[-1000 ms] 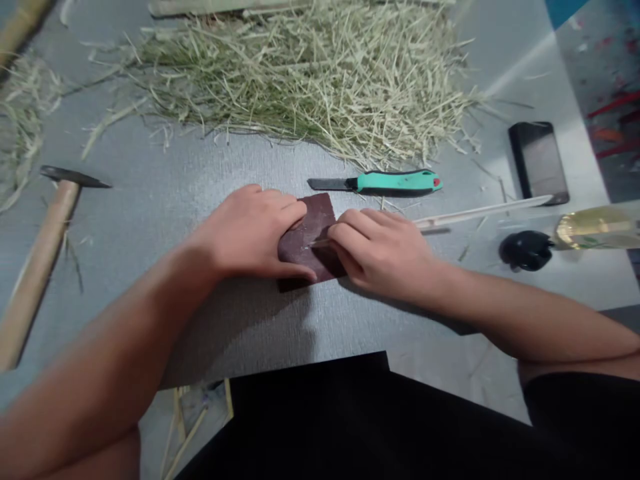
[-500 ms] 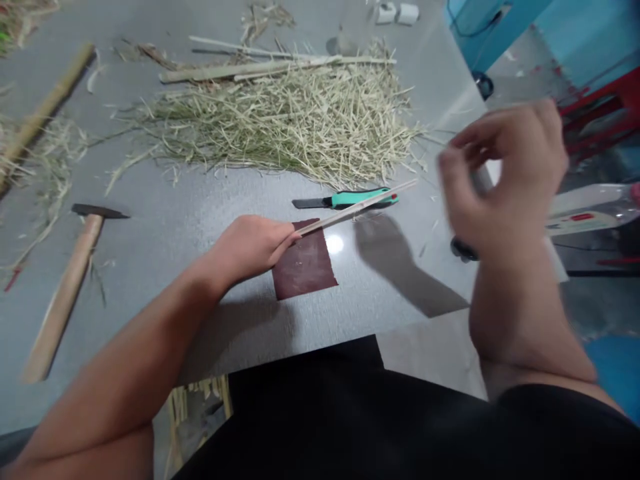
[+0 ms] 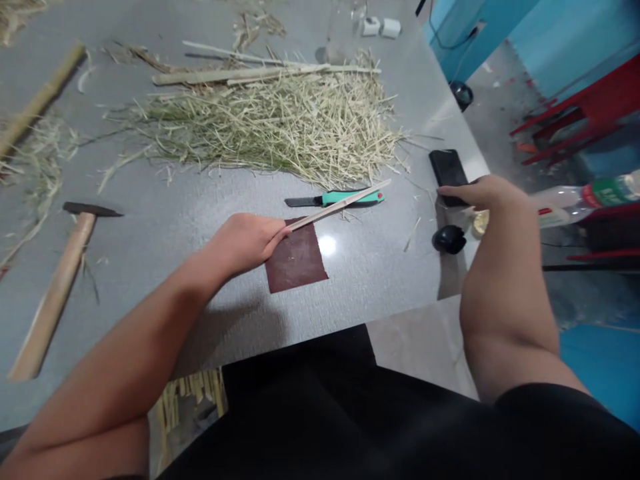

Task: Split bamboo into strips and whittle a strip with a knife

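Note:
My left hand (image 3: 255, 240) pinches one end of a thin bamboo strip (image 3: 325, 212). That strip slants up to the right, across the green handle of a utility knife (image 3: 333, 199). Partly beneath my left fingers is a dark red square of sandpaper (image 3: 299, 263), flat on the table. At the table's right edge, my right hand (image 3: 495, 193) grips a black phone (image 3: 447, 172). Its thumb lies across the near end of the phone; the other fingers are mostly hidden. A round black object (image 3: 449, 240) sits just below that hand.
Pale shavings (image 3: 300, 127) are heaped across the table's middle, with longer bamboo strips (image 3: 240, 72) behind. A hammer (image 3: 60, 287) lies at left, near a bamboo stick (image 3: 43, 100). Past the right edge are a plastic bottle (image 3: 565, 200) and a red chair (image 3: 590, 100).
My right hand has come down from above the table's right side onto the phone, which is now visible. My left hand still pinches the strip; the view has shifted slightly.

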Action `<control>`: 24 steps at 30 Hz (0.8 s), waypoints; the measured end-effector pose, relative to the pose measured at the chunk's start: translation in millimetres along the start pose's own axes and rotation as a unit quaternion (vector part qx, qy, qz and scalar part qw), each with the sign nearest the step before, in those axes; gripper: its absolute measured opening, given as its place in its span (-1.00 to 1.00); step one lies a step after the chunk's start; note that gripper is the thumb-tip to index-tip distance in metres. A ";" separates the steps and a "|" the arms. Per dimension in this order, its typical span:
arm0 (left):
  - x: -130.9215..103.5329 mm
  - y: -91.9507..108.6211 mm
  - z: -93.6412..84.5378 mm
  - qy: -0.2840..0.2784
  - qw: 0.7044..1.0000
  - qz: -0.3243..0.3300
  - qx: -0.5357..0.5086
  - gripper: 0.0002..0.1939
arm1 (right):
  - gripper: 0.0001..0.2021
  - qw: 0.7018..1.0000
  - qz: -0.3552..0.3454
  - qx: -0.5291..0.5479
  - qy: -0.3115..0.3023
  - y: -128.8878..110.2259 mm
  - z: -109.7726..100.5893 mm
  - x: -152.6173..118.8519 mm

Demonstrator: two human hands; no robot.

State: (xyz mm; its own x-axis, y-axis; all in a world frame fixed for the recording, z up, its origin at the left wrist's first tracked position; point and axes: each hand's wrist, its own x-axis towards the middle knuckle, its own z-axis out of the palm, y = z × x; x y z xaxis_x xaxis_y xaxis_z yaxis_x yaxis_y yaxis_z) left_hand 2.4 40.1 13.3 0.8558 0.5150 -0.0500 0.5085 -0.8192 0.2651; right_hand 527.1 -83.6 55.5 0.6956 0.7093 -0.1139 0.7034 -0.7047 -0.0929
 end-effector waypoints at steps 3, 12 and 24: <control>0.5 0.4 0.0 -0.002 1.000 -0.003 0.000 -0.45 | -0.46 0.990 0.104 0.049 -0.077 -26.0 -22.7 -9.3; 0.7 0.9 0.2 0.005 1.000 -0.002 -0.004 -0.47 | -0.35 0.934 0.117 0.309 -0.133 -32.2 -19.6 1.2; 1.4 1.5 0.3 -0.009 1.000 -0.017 -0.017 -0.47 | -0.07 0.929 0.143 0.322 -0.115 -24.4 -18.1 6.9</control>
State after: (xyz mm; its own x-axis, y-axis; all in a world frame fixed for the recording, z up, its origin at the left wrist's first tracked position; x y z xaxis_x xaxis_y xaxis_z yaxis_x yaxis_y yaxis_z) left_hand 4.4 39.5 13.3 0.8397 0.5378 -0.0759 0.5340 -0.7921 0.2956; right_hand 517.4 -61.3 74.9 0.7394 0.5213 -0.4260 0.2094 -0.7795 -0.5904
